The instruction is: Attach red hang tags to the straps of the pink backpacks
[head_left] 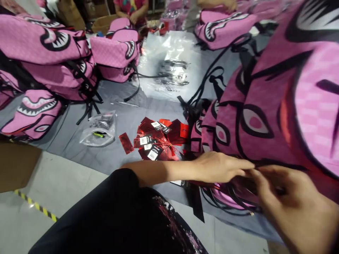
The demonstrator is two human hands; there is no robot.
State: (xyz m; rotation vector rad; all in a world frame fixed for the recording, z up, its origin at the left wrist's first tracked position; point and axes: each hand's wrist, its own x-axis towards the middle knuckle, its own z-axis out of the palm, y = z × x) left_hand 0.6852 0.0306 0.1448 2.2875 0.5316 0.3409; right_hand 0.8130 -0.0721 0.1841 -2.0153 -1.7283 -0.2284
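Observation:
Large pink backpacks (234, 120) with shark-mouth and eye prints stand in a row on the right. At the lower edge of the nearest one, my left hand (217, 167) reaches across from the left, its fingertips pressed together. My right hand (296, 197) meets it there from the lower right, thumb and fingers closed in a pinch. What lies between the fingertips is hidden and blurred. A pile of shiny red hang tags (164, 139) with white barcode labels lies left of the bags, just beyond my left forearm.
More pink backpacks (53, 60) are stacked on the left of the grey-covered table (122, 116). Clear plastic bags (169, 67) lie at the back centre, and a small plastic pouch (99, 130) sits nearer. Another person's hands (134, 16) show at the far side. A carton (17, 165) stands lower left.

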